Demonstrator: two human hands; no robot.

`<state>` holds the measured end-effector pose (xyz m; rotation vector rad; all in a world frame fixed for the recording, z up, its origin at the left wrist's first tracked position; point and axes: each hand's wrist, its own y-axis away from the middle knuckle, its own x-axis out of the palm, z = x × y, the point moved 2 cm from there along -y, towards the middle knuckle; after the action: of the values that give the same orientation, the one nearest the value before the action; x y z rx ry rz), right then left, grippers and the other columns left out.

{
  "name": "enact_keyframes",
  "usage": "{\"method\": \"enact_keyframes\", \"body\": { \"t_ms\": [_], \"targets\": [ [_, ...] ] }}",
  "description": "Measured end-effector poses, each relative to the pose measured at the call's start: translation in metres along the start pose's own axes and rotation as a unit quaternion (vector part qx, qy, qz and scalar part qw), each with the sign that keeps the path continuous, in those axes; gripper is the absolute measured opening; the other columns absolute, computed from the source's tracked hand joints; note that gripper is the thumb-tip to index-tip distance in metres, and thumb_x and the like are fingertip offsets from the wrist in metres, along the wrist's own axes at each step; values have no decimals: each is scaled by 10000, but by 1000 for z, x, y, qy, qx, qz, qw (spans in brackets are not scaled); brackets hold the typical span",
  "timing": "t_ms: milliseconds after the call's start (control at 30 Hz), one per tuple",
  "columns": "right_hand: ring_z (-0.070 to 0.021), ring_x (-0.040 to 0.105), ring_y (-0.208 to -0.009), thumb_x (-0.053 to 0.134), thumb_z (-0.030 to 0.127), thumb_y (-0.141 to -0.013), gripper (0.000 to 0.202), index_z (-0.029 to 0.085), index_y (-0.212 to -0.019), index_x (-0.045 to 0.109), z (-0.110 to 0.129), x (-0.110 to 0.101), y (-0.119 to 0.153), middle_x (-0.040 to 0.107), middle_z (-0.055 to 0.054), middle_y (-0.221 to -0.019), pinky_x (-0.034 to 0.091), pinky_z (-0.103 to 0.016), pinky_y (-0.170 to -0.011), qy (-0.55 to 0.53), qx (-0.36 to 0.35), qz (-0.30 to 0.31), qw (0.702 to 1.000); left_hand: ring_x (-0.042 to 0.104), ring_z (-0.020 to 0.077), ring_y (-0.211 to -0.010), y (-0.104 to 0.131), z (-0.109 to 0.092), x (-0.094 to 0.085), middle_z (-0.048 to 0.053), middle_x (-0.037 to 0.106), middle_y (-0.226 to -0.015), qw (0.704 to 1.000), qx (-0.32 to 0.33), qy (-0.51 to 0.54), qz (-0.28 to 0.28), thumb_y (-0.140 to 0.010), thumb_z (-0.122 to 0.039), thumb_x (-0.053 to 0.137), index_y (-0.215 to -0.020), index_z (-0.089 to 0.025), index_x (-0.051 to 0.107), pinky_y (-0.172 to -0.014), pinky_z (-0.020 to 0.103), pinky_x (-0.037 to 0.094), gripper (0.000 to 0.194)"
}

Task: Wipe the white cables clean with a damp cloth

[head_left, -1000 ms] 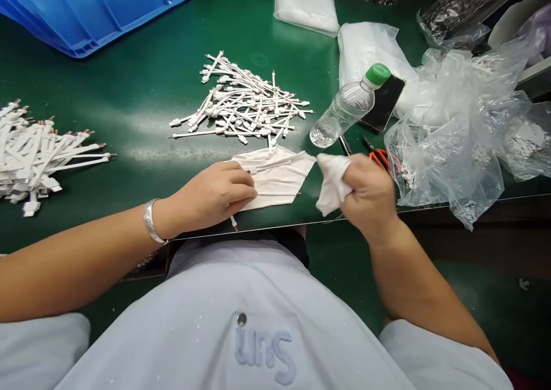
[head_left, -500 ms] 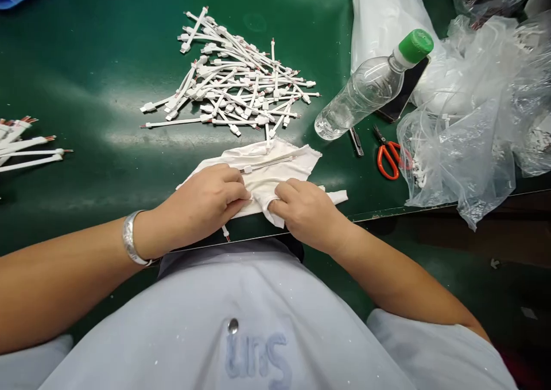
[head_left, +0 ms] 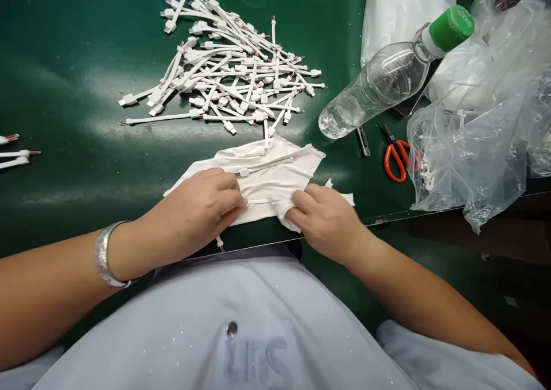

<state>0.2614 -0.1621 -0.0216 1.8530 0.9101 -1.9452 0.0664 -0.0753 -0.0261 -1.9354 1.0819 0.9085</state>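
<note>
A white cloth (head_left: 253,186) lies crumpled near the front edge of the green table. My left hand (head_left: 202,206) pinches one end of a short white cable (head_left: 262,201) low on the cloth; its fingertips hide that end. At the cable's right, my right hand (head_left: 325,221) is closed on a bunched fold of the cloth, which covers the rest of the cable there. Another white cable (head_left: 269,165) with a plug rests on the cloth just above. A cable end with bare wires (head_left: 220,243) pokes out below my left hand.
A heap of white cables (head_left: 232,74) lies beyond the cloth, with more cables (head_left: 17,158) at the far left. To the right are a clear bottle with a green cap (head_left: 379,83), orange-handled cutters (head_left: 396,158), a small dark tool (head_left: 363,141) and plastic bags (head_left: 473,143).
My right hand has moved right with the bunched cloth, away from my left hand, and a longer stretch of cable shows between them. The view has shifted slightly closer.
</note>
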Motion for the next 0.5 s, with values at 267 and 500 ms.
{"method": "enact_keyframes", "body": {
  "t_ms": [267, 500],
  "targets": [
    [-192, 254, -656, 456, 35, -853, 288, 183, -625, 550, 3, 3, -11, 433, -57, -668, 138, -329, -578, 12, -19, 13, 1000, 475, 139, -670, 0, 0, 1, 36, 569, -722, 1000, 3, -6, 5, -915, -128, 470, -721, -134, 619, -618, 264, 371, 245],
    [-183, 248, -635, 455, -26, -811, 296, 179, -621, 553, -2, -6, 7, 419, -47, -656, 132, -339, -576, 26, 11, 54, 998, 492, 141, -684, 1, -1, 0, 45, 589, -741, 1000, -4, -10, 14, -929, -147, 442, -707, -148, 624, -630, 269, 378, 287]
  ]
}}
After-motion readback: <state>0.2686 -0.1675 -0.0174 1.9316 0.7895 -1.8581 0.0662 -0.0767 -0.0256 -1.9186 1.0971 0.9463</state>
